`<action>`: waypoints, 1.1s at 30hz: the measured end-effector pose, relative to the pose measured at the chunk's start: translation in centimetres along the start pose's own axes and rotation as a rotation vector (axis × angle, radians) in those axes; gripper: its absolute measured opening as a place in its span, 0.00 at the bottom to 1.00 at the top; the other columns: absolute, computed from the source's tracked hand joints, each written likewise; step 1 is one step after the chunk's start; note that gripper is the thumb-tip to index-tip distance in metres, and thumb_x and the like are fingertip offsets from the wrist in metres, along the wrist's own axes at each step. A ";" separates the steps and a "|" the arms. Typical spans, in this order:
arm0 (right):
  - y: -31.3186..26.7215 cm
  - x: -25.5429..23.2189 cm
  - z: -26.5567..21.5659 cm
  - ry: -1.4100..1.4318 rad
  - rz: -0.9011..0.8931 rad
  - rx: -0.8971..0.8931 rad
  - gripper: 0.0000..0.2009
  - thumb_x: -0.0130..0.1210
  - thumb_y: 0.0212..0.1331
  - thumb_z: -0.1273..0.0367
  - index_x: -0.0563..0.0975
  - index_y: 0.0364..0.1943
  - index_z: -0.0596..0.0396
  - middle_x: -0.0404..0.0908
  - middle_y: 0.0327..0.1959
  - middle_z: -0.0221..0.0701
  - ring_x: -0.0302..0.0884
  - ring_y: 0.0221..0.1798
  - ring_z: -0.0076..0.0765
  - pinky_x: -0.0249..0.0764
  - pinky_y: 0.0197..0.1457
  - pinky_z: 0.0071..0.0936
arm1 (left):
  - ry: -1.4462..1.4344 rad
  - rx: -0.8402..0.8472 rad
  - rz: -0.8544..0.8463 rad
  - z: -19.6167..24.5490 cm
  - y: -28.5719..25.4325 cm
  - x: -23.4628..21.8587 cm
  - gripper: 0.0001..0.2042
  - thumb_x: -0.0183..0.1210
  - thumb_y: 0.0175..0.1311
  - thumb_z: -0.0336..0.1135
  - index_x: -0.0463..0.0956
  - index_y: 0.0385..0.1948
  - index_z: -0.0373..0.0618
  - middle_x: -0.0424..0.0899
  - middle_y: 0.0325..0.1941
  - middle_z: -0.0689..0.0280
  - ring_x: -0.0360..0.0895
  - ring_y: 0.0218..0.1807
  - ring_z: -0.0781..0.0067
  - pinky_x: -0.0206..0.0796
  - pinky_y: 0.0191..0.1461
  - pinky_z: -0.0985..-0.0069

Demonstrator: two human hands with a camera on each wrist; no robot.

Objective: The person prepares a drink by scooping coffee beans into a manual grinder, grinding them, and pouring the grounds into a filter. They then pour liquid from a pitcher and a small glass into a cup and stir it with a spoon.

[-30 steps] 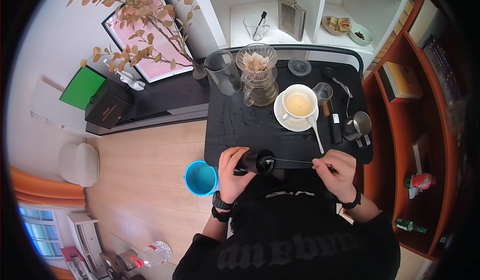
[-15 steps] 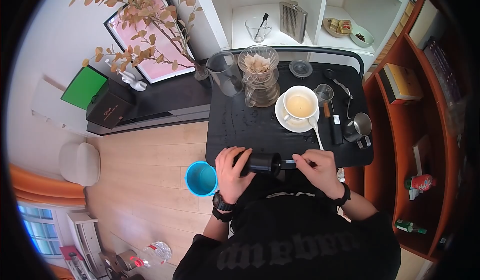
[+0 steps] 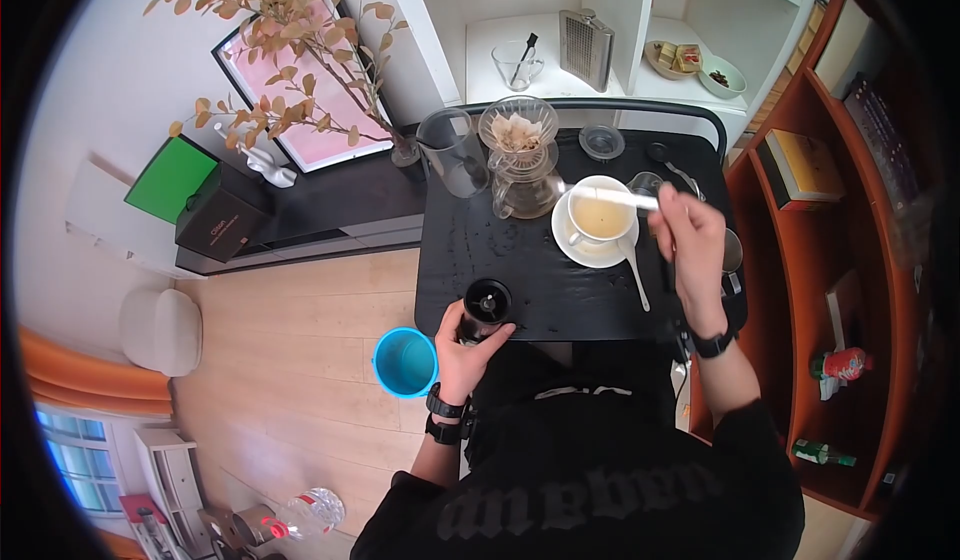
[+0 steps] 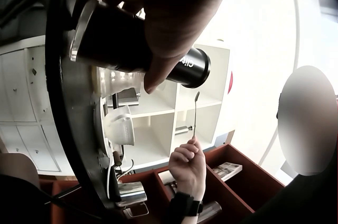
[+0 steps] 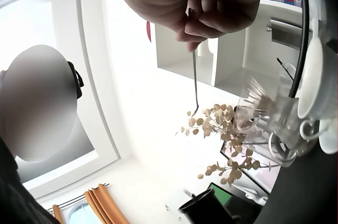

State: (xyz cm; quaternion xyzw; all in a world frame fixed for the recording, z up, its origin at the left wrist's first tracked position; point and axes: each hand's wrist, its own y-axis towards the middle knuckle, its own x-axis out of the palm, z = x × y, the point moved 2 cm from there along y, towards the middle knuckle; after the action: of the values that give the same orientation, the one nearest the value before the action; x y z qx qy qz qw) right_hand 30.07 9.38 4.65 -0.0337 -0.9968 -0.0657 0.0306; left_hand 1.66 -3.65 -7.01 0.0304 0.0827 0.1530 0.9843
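Right hand [image 5: 206, 5] pinching thin metal tool [image 5: 195, 76].
Tool's bent tip lines up beside the dried branch [image 5: 208, 122]; white shelf [image 5: 231, 55] far, black cylinder [image 5: 207, 209] near, white cup [image 5: 312, 79] right of glassware [image 5: 277, 113].

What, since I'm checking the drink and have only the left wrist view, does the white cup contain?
Observer: The head view shows pale liquid inside the white cup.
Operator: Thanks. I see the left hand on the black cylinder, but not into its top. What's in there?
Observer: From the head view, a small metal piece shows at the centre of its opening.
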 end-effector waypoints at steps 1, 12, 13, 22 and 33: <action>1.1 0.6 -0.6 -0.057 0.048 -0.069 0.19 0.58 0.71 0.59 0.82 0.25 0.59 0.69 0.12 0.18 0.58 0.15 0.09 0.50 0.19 0.14 | 0.003 0.004 0.003 0.1 0.0 0.0 0.20 0.76 0.48 0.28 0.79 0.44 0.39 0.80 0.44 0.67 0.77 0.46 0.75 0.68 0.52 0.77; 6.1 4.7 0.4 -0.526 -0.016 -0.653 0.10 0.61 0.66 0.69 0.84 0.33 0.64 0.82 0.21 0.33 0.76 0.21 0.23 0.68 0.25 0.23 | -0.002 0.045 0.007 1.2 -0.7 0.2 0.20 0.77 0.48 0.28 0.80 0.43 0.40 0.80 0.42 0.68 0.76 0.44 0.76 0.68 0.51 0.76; 5.7 4.4 0.4 -0.493 -0.011 -0.628 0.10 0.61 0.66 0.69 0.84 0.33 0.64 0.82 0.21 0.32 0.76 0.21 0.22 0.67 0.25 0.23 | 0.003 0.032 0.006 0.9 -0.8 0.2 0.20 0.76 0.48 0.28 0.80 0.43 0.40 0.80 0.41 0.69 0.77 0.44 0.76 0.68 0.51 0.76; -1.6 -3.1 1.3 -0.194 0.144 -0.142 0.16 0.56 0.72 0.63 0.86 0.35 0.63 0.77 0.19 0.22 0.63 0.20 0.11 0.56 0.24 0.13 | -0.149 -0.027 -0.028 1.2 0.1 1.4 0.18 0.75 0.52 0.26 0.80 0.45 0.41 0.84 0.42 0.71 0.78 0.42 0.83 0.71 0.51 0.80; -10.8 -6.2 7.3 -0.338 0.131 -0.129 0.08 0.59 0.65 0.75 0.86 0.44 0.63 0.79 0.20 0.27 0.70 0.22 0.15 0.62 0.25 0.15 | -0.176 -0.087 -0.039 -0.1 1.7 3.2 0.18 0.76 0.52 0.27 0.80 0.43 0.41 0.85 0.39 0.71 0.79 0.41 0.83 0.72 0.50 0.80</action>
State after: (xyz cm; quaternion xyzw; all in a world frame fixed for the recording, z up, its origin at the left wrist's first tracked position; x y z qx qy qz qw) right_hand 35.07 -0.73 -4.35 -0.1112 -0.9771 -0.1207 -0.1354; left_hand 4.15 -1.00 -7.46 -0.0008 -0.0103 0.1339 0.9909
